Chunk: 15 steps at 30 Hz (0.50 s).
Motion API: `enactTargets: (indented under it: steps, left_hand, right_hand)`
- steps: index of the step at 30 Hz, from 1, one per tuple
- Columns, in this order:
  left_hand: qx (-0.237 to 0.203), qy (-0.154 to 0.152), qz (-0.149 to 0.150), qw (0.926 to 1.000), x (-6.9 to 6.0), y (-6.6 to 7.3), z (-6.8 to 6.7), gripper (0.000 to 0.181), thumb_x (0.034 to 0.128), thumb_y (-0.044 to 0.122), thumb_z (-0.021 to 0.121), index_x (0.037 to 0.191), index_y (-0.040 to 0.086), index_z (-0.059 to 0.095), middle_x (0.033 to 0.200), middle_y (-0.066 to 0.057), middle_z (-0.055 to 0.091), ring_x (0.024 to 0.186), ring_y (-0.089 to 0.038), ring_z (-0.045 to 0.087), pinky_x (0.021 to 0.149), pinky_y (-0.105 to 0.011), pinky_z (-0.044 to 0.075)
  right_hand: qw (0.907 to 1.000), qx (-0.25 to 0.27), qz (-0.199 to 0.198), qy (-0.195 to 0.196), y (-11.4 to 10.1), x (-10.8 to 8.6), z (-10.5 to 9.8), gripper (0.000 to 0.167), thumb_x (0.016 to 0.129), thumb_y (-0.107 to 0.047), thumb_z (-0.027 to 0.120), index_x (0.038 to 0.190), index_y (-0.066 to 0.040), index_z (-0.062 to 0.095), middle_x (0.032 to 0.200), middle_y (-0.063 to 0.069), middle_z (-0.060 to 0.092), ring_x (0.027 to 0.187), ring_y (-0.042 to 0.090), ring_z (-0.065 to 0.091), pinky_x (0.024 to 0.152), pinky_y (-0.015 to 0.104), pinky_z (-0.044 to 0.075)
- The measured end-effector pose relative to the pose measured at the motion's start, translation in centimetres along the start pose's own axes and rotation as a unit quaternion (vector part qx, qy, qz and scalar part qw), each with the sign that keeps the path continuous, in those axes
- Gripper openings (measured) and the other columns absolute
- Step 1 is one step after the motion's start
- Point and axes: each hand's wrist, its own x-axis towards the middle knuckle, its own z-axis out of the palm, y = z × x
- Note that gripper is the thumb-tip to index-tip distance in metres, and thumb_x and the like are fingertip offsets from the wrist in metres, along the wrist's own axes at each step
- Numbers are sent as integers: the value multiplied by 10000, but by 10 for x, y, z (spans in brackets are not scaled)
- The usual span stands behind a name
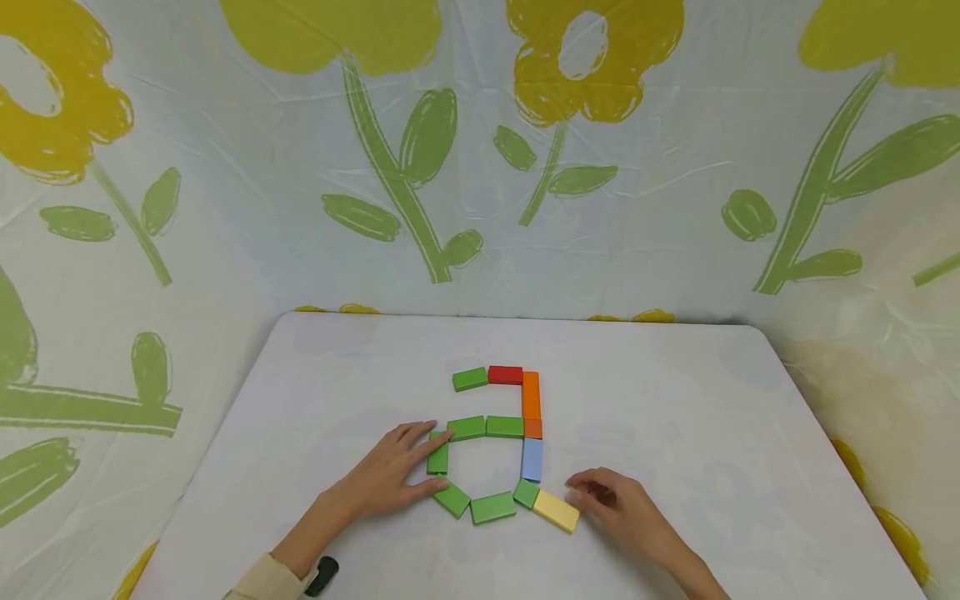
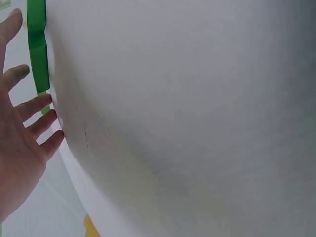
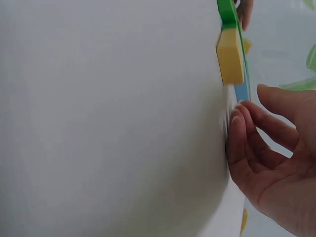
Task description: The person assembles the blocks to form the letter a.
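Flat coloured blocks form an "a"-like outline on the white table. My left hand point(image 1: 388, 471) lies at its left side, fingers spread, with fingertips at the upright green block point(image 1: 437, 454) and the thumb at the lower-left green block point(image 1: 452, 500). In the left wrist view the left hand point(image 2: 22, 133) grips nothing. At the lower right, a yellow block point(image 1: 557, 510) slants away from a small green block point(image 1: 527, 494). Just right of it is my right hand point(image 1: 622, 510). The right wrist view shows that hand point(image 3: 276, 153) loosely curled and holding nothing, apart from the yellow block point(image 3: 230, 59).
Above the loop stand a blue block point(image 1: 532, 460), a small orange block point(image 1: 532, 428), a long orange block point(image 1: 531, 395), a red block point(image 1: 506, 375) and a green block point(image 1: 470, 379). Flower-printed cloth point(image 1: 637, 225) surrounds the white table point(image 1: 337, 367).
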Motion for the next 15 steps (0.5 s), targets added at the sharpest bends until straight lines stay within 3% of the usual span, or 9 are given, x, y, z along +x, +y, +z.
enactTargets:
  steps: [3, 7, 12, 14, 15]
  left_hand:
    - [-102, 3, -70, 9999, 1, -1, -3, 714, 992, 605, 576, 1590, 252, 414, 1565, -98, 446, 1404, -303, 434, 1132, -532, 392]
    - [123, 466, 63, 9988, 4, -6, -8, 606, 1000, 461, 657, 1506, 151, 534, 1424, -95, 578, 1294, -269, 555, 1061, -478, 478]
    - [490, 1384, 159, 9890, 11, -17, -18, 298, 940, 240, 780, 1182, 72, 735, 1058, -26, 705, 976, -185, 664, 840, -357, 574]
    - [508, 1691, 15, 9843, 14, -22, -23, 155, 912, 189, 807, 1018, 93, 750, 906, 19, 680, 841, -149, 636, 734, -305, 565]
    - [490, 1810, -75, 9822, 15, -25, -26, 108, 903, 173, 814, 950, 108, 741, 850, 37, 656, 791, -132, 611, 693, -286, 550]
  right_hand:
    - [9988, -117, -190, 430, 5, 4, -8, 117, 957, -110, 739, 1072, -88, 737, 953, -77, 692, 822, 35, 610, 711, 232, 571]
    - [9892, -559, -793, 1095, 12, 9, -22, 143, 897, -4, 775, 999, -69, 698, 912, -75, 676, 806, 48, 621, 689, 249, 575]
    - [9656, -1414, -1409, 1664, 25, 19, -44, 279, 811, 54, 829, 943, -84, 625, 880, -80, 616, 808, 66, 599, 730, 171, 515]
    - [9533, -1728, -1698, 1804, 31, 24, -55, 306, 782, 64, 842, 927, -79, 614, 877, -58, 600, 820, 89, 583, 751, 146, 476]
    - [9461, -1876, -1889, 1847, 34, 26, -60, 247, 835, 4, 831, 921, -74, 612, 878, -43, 595, 830, 102, 575, 760, 141, 462]
